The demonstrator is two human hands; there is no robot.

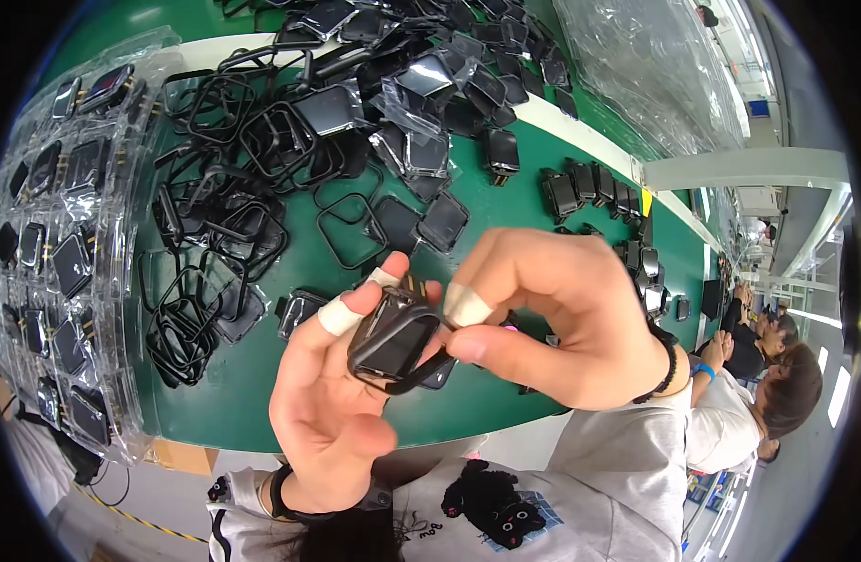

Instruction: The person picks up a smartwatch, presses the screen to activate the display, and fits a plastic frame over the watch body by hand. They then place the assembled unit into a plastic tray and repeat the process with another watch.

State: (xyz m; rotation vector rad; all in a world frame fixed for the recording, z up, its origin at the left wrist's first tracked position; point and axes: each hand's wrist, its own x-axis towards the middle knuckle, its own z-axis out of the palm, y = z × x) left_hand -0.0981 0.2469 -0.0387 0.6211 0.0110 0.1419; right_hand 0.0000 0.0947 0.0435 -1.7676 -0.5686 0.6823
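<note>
Watch case (393,345) btwn both hands.

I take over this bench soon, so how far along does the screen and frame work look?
Done, apparently: a row of black framed units stands at the right of the green table. In hand: the left hand and right hand together hold one dark square screen module with a black frame. Left: a big heap of loose black frames and bagged screens, plus clear plastic trays of screens.

Green table (468,398) carries black frames (215,234), screens (444,220), clear trays (60,253).
</note>
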